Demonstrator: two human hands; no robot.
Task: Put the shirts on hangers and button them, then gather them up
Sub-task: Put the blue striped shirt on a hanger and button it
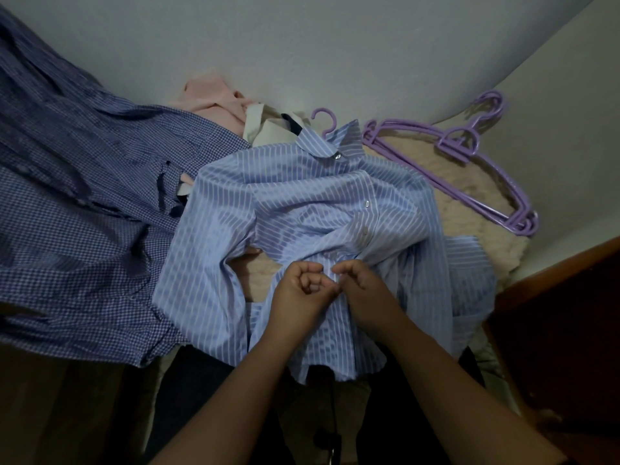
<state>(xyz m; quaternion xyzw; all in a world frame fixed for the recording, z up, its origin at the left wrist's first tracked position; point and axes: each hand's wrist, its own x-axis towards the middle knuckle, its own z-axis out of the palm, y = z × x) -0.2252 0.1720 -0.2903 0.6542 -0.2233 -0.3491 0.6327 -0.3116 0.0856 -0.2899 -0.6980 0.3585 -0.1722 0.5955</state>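
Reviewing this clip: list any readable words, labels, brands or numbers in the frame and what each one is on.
None: no readable text anywhere in the view.
Striped shirt: only stripes and buttons, no tag showing.
Checked shirt: pattern only.
Purple hangers: no visible marking.
Dark strip on the white garment: no lettering can be made out.

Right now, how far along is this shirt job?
The striped shirt is already on a hanger, its upper buttons look closed. Both hands, left hand and right hand, pinch its front at a lower button. The checked shirt, pink garment and spare hangers still wait.
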